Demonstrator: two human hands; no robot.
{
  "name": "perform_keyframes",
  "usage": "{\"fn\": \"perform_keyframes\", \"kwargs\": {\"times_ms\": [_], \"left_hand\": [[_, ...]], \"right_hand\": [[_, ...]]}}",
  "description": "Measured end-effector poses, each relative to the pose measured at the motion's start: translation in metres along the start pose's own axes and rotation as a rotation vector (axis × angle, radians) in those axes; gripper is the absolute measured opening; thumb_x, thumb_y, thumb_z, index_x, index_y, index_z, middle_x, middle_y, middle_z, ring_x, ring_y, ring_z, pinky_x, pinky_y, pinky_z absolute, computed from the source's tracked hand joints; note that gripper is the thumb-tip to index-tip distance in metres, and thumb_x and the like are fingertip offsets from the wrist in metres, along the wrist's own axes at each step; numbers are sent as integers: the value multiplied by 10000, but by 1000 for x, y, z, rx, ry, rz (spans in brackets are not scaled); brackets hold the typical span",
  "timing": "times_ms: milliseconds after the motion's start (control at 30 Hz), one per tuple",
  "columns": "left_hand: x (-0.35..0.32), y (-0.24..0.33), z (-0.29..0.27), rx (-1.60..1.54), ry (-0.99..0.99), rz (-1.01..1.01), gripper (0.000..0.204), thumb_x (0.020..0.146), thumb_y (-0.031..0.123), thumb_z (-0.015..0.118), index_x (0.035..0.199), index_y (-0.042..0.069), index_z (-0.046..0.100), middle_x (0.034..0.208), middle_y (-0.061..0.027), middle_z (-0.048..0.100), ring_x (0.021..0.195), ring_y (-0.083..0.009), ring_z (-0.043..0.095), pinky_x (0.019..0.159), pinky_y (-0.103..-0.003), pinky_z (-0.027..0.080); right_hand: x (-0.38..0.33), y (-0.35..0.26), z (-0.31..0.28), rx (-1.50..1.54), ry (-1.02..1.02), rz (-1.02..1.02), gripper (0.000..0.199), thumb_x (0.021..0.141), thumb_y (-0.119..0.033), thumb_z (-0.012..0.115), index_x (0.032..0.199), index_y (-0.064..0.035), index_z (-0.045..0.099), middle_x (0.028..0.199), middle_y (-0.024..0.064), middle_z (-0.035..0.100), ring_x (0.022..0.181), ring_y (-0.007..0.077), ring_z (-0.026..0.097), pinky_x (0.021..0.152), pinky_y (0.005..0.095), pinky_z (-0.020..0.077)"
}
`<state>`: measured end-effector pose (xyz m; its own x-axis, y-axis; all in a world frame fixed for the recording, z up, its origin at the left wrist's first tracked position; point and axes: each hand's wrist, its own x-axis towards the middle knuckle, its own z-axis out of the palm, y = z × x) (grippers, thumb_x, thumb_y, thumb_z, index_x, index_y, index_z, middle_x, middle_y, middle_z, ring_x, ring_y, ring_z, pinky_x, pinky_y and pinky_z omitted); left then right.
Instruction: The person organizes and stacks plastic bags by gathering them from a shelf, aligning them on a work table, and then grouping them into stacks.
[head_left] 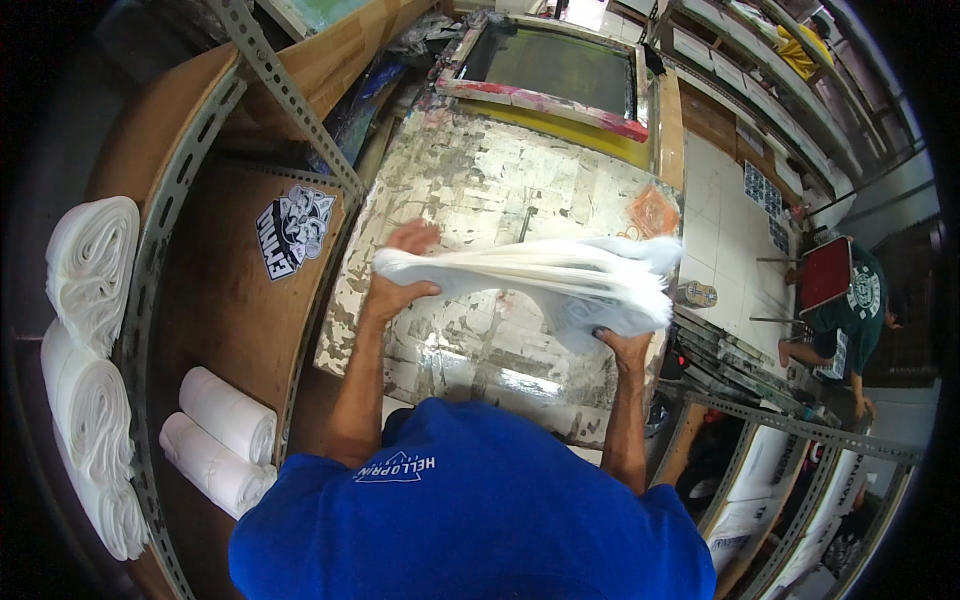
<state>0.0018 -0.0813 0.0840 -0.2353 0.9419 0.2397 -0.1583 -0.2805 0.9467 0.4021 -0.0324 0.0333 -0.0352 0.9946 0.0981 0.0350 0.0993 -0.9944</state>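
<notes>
A thick stack of white sheets [540, 275] hangs in the air over a worn, paint-flecked work table [470, 190]. My left hand [400, 275] grips the stack's left end, thumb under and fingers over it. My right hand [625, 345] holds the stack's right end from below, where the sheets droop and blur. Behind the table lies a framed printing screen [550, 65] with red and pink paint on its frame.
A slotted metal shelf unit [160, 250] on the left carries white rolled bundles [95, 390] and more rolls [225, 430]. A black-and-white sticker [293, 228] sits on the wooden shelf board. At right a person in a green shirt [850, 315] crouches on the tiled floor.
</notes>
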Motion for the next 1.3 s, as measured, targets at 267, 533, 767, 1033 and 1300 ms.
{"fn": "perform_keyframes", "kwargs": {"times_ms": [267, 533, 767, 1033, 1300], "left_hand": [[0, -13, -18, 333, 91, -329, 469, 694, 111, 877, 1085, -5, 646, 991, -112, 711, 902, -183, 665, 804, -324, 551], [15, -26, -6, 475, 79, -248, 431, 734, 99, 847, 1115, -1, 671, 1043, -109, 718, 914, -169, 672, 844, -323, 532], [4, 29, 11, 175, 183, -271, 389, 784, 15, 766, 1154, -11, 649, 1008, -114, 721, 924, -177, 678, 826, -320, 543], [-34, 23, -43, 303, 458, -586, 363, 770, -34, 720, 1116, -85, 623, 962, -182, 706, 793, -244, 711, 682, -340, 591], [-90, -28, -93, 251, 717, -698, 422, 770, 5, 738, 1166, -72, 616, 1027, -181, 697, 865, -284, 692, 794, -412, 560]], "right_hand": [[30, -13, 17, 152, -85, 62, 869, 535, -131, 898, 1288, 44, 502, 1161, 120, 606, 1072, 257, 583, 981, 367, 459], [43, -33, 30, 63, 42, 57, 746, 580, -18, 874, 1233, 43, 518, 1118, 130, 625, 1002, 236, 613, 900, 348, 505], [43, -103, 34, 23, -96, 189, 461, 645, 35, 789, 1078, 46, 631, 962, 109, 694, 841, 196, 667, 795, 317, 539], [31, -111, 115, -325, -398, -52, 486, 707, -39, 785, 1155, 8, 601, 915, 195, 719, 783, 276, 722, 733, 364, 571], [-17, -134, 190, -655, -743, -309, 449, 696, -42, 736, 1107, -20, 554, 773, 218, 669, 737, 387, 681, 656, 424, 550]]}}
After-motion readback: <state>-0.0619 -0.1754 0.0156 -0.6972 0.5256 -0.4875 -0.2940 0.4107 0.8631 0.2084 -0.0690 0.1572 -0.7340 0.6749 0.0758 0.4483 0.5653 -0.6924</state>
